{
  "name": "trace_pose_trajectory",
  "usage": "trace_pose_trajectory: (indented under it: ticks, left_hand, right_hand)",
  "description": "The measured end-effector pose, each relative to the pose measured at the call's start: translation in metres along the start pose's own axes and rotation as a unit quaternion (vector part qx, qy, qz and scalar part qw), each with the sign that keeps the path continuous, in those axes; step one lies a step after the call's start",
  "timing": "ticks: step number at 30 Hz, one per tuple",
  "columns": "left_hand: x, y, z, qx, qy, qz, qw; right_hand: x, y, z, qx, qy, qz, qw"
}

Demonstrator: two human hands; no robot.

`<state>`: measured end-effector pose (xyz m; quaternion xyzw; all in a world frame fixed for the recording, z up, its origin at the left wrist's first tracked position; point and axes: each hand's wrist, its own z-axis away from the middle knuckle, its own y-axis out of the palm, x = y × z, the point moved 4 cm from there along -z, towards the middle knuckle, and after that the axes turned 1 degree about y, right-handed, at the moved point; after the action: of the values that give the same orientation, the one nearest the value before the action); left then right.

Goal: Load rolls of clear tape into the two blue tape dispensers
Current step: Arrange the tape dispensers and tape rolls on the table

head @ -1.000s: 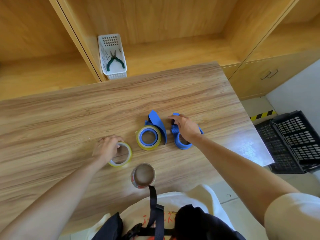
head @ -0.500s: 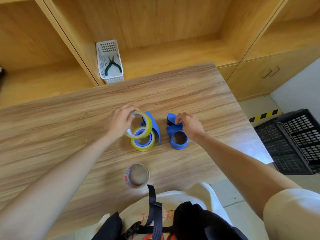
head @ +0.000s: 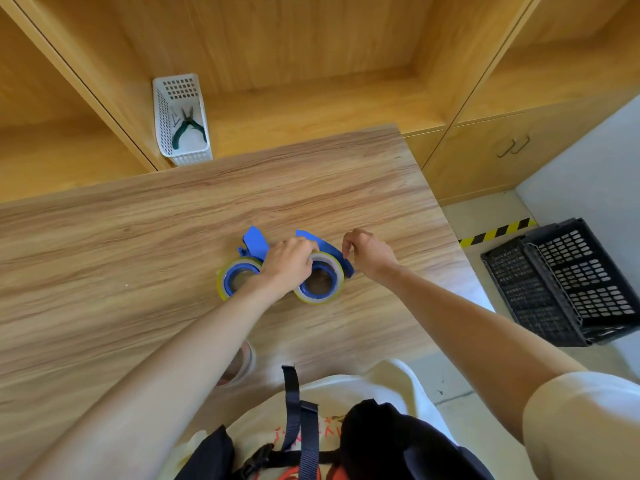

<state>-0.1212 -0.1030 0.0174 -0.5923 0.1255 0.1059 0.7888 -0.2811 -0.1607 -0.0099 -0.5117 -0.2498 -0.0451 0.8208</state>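
Two blue plastic tape dispensers lay side by side on the light brown wooden tabletop [head: 121,254]. Left blue dispenser [head: 255,241] already wore a round roll of clear yellowish tape [head: 223,282] on its blue hub. Right blue dispenser [head: 327,249] had a second round roll of clear yellowish tape [head: 337,271] sitting round its blue hub too.

Left hand [head: 285,263] lay between the two dispensers, fingers curled over the far rim of the second roll, holding it. Right hand [head: 369,252] hung just beside the right dispenser's blue flap, fingers bent and pinched together near the flap's edge. Could not tell for sure whether those fingers touched the flap or held anything. Hands stayed apart, with the right dispenser between them.

Near the tabletop's front edge, partly hidden under the left arm, stood a third see-through roll of tape with a red and white core [head: 242,363].

Behind the tabletop, on a wooden shelf [head: 311,109], sat a white plastic basket with holes [head: 162,112], and inside it lay small pliers with dark green handles [head: 188,128]. On the floor to the right rested a black plastic crate with holes [head: 568,282], next to a strip of yellow and black striped tape [head: 495,232].
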Motion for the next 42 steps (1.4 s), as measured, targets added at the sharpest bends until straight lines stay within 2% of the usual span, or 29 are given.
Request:
trace_pose_trajectory:
  ticks: [9,19,23,27,31,33,36,39,42]
  left_hand:
    - [0.011,0.023,-0.005,0.017,-0.06,-0.001,0.998]
    - [0.01,0.032,-0.004,0.01,-0.052,0.027,0.998]
    - [0.016,0.035,-0.002,0.021,-0.061,0.072,0.995]
    - [0.028,0.035,0.0,0.03,-0.024,0.105,0.994]
    - [0.05,0.024,0.015,-0.051,0.055,-0.019,0.997]
    - [0.066,0.023,0.026,-0.082,0.012,-0.041,0.996]
    - [0.08,0.028,0.042,-0.066,-0.118,0.017,0.991]
    - [0.084,0.038,0.053,-0.036,-0.238,0.124,0.963]
    - [0.091,0.048,0.057,-0.014,-0.297,0.21,0.931]
  right_hand:
    - [-0.01,-0.007,-0.018,0.038,-0.022,0.015,0.999]
    - [0.0,-0.004,-0.024,0.064,-0.039,0.042,0.996]
    - [-0.001,0.005,-0.025,0.07,-0.029,0.023,0.997]
    - [0.0,0.008,-0.022,0.087,-0.016,0.007,0.996]
    - [0.005,0.009,-0.014,0.099,-0.006,0.004,0.995]
    - [0.01,0.016,-0.004,0.11,-0.017,-0.004,0.994]
    - [0.023,0.037,0.017,0.111,-0.039,0.013,0.993]
    - [0.029,0.06,0.031,0.094,-0.03,0.053,0.994]
    - [0.031,0.072,0.036,0.066,-0.027,0.07,0.995]
